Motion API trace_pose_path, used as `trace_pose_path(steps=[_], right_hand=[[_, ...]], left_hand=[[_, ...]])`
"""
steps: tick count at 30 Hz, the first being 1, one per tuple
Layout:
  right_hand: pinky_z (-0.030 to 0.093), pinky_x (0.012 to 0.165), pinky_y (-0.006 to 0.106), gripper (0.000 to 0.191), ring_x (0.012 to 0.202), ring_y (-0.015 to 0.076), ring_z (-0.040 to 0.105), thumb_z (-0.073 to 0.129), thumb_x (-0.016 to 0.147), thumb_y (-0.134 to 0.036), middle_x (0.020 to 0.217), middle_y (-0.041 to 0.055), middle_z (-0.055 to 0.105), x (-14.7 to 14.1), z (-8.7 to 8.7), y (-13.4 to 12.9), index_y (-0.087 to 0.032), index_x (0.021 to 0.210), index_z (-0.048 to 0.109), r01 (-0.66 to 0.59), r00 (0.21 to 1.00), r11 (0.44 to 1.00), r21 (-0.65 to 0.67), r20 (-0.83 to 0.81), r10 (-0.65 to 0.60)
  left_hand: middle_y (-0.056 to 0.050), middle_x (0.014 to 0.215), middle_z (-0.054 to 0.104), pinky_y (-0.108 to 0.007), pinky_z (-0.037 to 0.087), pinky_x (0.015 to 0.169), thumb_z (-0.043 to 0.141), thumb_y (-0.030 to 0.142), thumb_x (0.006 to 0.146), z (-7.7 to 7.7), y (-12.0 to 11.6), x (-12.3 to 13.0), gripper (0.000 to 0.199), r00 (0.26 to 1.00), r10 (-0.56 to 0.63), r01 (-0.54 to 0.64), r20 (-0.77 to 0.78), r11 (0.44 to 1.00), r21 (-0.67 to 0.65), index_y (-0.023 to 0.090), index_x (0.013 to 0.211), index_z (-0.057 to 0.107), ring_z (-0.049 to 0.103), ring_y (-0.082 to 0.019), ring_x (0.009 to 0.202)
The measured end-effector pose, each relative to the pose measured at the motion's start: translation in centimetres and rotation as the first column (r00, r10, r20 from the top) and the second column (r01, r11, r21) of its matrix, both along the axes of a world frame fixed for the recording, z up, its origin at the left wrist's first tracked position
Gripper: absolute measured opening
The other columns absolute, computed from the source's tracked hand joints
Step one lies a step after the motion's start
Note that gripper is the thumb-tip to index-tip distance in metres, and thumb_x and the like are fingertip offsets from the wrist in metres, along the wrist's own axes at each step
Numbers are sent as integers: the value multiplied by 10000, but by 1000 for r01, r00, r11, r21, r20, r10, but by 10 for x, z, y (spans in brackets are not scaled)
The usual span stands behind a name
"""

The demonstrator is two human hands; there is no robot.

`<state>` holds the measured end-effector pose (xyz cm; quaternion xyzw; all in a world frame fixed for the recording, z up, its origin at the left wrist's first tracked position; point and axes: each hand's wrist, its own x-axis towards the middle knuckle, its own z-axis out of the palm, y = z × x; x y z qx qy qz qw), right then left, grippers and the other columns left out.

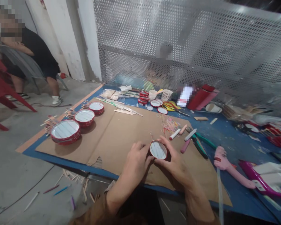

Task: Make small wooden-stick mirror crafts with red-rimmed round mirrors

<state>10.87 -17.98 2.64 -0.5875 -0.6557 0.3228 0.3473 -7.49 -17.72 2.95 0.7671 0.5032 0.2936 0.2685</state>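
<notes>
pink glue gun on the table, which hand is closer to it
Right. The right hand holds the near side of the small drum, left of the glue gun; the left hand is farther left, across the drum.

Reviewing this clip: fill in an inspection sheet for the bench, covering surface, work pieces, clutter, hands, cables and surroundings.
Surface: brown cardboard sheet on a blue tabletop.
Work pieces: small round red-rimmed piece with a pale top, between the hands; three similar round pieces at the left.
Clutter: pink plastic glue gun, green-handled pliers, loose coloured bands; thin wooden sticks on the floor.
Hands: left hand and right hand both hold the small piece.
Cables: thin dark cable across the floor, left.
Surroundings: perforated metal screen behind; person in black, upper left.
</notes>
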Motion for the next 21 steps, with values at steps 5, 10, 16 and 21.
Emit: trace_pose_path(steps=[5, 10, 16, 21], right_hand=[[362, 1097, 459, 780, 1305, 279, 468, 750, 730, -431, 1404, 88, 516, -1, -4, 5, -271, 1418, 418, -11, 999, 1000, 28, 47, 10], [373, 1091, 453, 793, 1314, 272, 459, 740, 745, -467, 1418, 86, 504, 1, -10, 6, -285, 1436, 395, -31, 997, 998, 50, 73, 27], [379, 1081, 443, 744, 1313, 269, 452, 737, 751, -445, 1408, 78, 508, 1, -11, 7, -286, 1407, 423, -18, 993, 998, 66, 117, 10], [375, 1080, 444, 734, 1306, 269, 450, 737, 756, -444, 1394, 83, 512, 2, -12, 7, -267, 1395, 424, -21, 990, 996, 86, 139, 8]], left_hand=[[-78, 1058, 589, -366, 451, 893, 556, 219, 889, 2, 0, 2, 284, 997, 25, -25, -69, 1000, -1, 195, 1163, 627, 499, -227, 998], [-88, 1085, 585, -367, 455, 881, 547, 214, 894, 4, 0, 3, 250, 993, 32, -33, -115, 999, -6, 175, 1125, 634, 501, -231, 991], [-85, 1071, 578, -369, 460, 860, 549, 205, 890, 5, 1, 3, 288, 989, 31, -28, -145, 999, 23, 183, 1170, 612, 502, -230, 975], [-87, 1073, 578, -379, 459, 860, 547, 205, 891, 5, 2, 4, 264, 984, 23, -19, -175, 1000, 23, 173, 1142, 621, 497, -235, 965]])
